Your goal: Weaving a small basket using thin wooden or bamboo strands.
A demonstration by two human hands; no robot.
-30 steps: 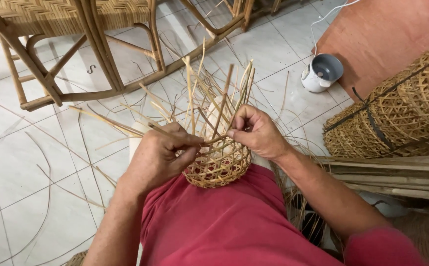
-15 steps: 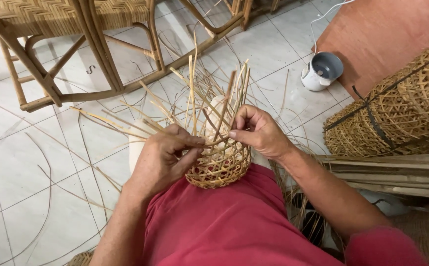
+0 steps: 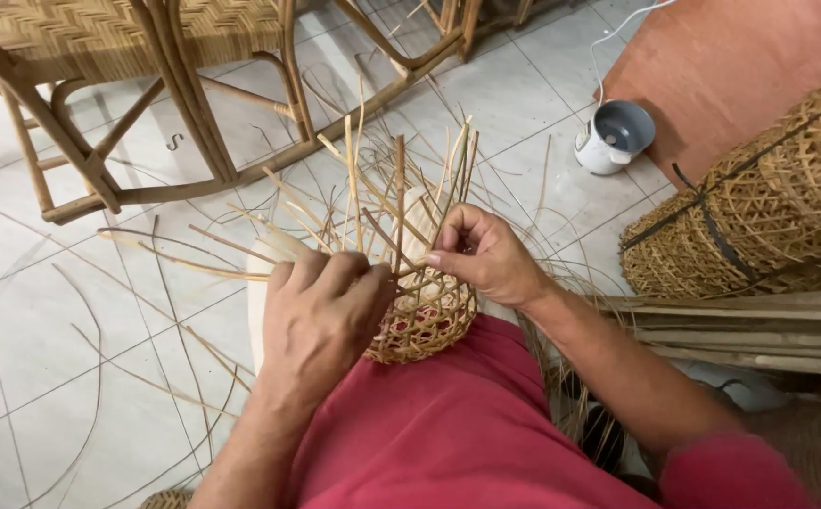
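Note:
A small half-woven cane basket (image 3: 429,320) rests on my lap against my red shirt, its loose upright strips (image 3: 373,198) fanning up and outward. My left hand (image 3: 321,316) wraps over the basket's left side, fingers curled on the weave and strips. At the basket's upper right edge my right hand (image 3: 486,254) pinches a thin cane strip between thumb and fingers. The two hands nearly touch over the rim. The basket's inside is mostly hidden by the hands.
A rattan chair (image 3: 147,85) stands on the tiled floor ahead. A stack of large woven baskets (image 3: 759,207) tied with a dark strap lies at right, above long bamboo strips (image 3: 750,325). A small white pot (image 3: 613,137) sits by an orange mat (image 3: 740,57). Loose cane strands (image 3: 90,377) litter the tiles.
The basket has turned a little in my lap and the upright strips have shifted. My left hand has slid further over the weave; my right hand stays pinching at the rim.

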